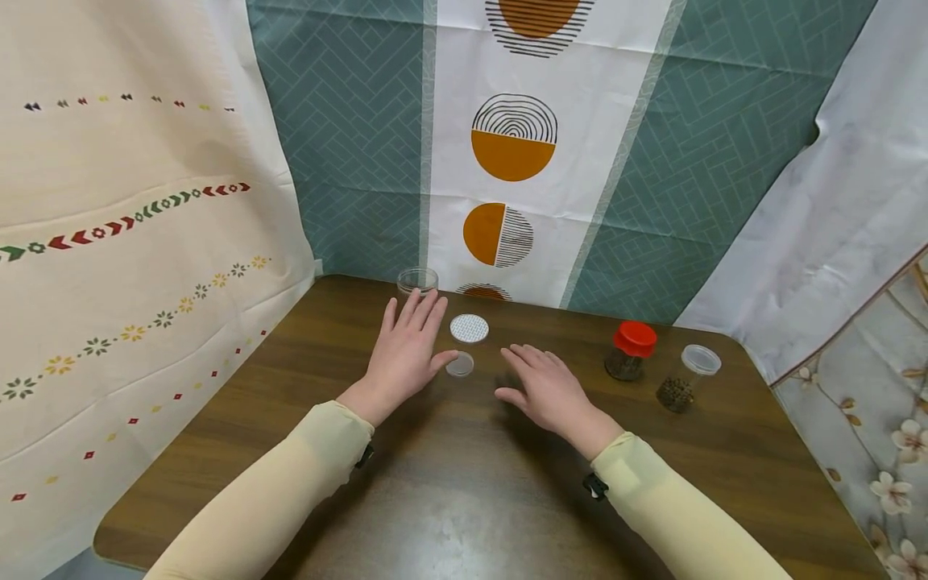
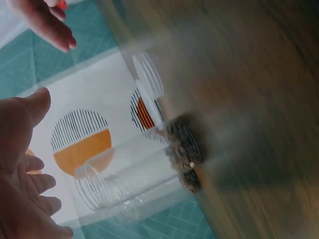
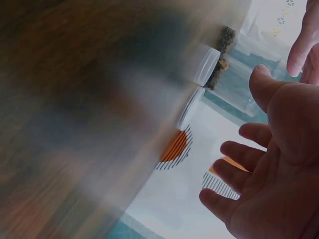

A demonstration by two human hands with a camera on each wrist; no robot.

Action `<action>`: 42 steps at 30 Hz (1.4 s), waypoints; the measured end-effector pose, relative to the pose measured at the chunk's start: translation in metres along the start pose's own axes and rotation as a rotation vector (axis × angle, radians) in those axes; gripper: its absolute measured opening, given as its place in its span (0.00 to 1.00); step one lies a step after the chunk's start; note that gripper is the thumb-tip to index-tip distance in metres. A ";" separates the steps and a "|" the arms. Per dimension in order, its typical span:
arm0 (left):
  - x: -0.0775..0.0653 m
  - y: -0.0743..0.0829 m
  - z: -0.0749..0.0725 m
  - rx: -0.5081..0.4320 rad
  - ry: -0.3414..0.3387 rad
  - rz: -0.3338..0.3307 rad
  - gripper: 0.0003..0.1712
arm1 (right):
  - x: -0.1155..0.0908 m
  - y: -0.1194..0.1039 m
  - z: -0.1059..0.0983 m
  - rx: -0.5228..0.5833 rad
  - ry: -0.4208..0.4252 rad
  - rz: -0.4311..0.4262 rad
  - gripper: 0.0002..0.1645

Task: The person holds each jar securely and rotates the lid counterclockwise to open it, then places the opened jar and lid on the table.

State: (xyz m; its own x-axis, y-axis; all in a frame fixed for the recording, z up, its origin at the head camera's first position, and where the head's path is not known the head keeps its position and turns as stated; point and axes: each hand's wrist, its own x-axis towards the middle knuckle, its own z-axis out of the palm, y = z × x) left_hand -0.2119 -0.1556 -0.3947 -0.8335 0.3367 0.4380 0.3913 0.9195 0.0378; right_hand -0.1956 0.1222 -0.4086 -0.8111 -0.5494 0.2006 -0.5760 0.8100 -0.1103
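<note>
My left hand [image 1: 406, 350] hovers with straight, spread fingers and holds nothing. It hides most of a lidless clear jar [image 1: 417, 279] at the back of the table; the left wrist view shows this jar [image 2: 144, 169] upright, with dark chunky bits at its bottom. A second clear outline overlaps it there. Between the hands lie a white patterned lid [image 1: 469, 328] and, closer to me, a clear round lid [image 1: 460, 365] near the left thumb. To the right of the lids is my right hand [image 1: 547, 388], fingers extended and nothing in its grasp.
On the right stand a jar with a red lid [image 1: 629, 352] and a clear-lidded jar of dark bits [image 1: 687, 379]. Behind the brown table [image 1: 493, 499] hangs a patterned cloth [image 1: 507, 137]. Another cloth [image 1: 145, 242] hangs along the left side.
</note>
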 end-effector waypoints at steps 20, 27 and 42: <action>-0.004 0.040 0.013 0.050 -0.096 0.137 0.53 | -0.032 0.015 -0.001 -0.029 0.075 0.019 0.47; -0.004 0.046 0.015 0.046 -0.130 0.147 0.52 | -0.044 0.022 -0.004 -0.036 0.094 0.035 0.48; -0.004 0.059 0.019 0.017 -0.174 0.186 0.50 | -0.072 0.038 -0.011 -0.045 0.126 0.104 0.50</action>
State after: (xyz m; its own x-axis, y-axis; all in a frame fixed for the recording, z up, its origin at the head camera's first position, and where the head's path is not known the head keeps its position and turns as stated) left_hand -0.1927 -0.0995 -0.4111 -0.8031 0.5289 0.2744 0.5388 0.8412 -0.0445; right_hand -0.1584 0.1952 -0.4162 -0.8454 -0.4340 0.3113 -0.4818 0.8713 -0.0936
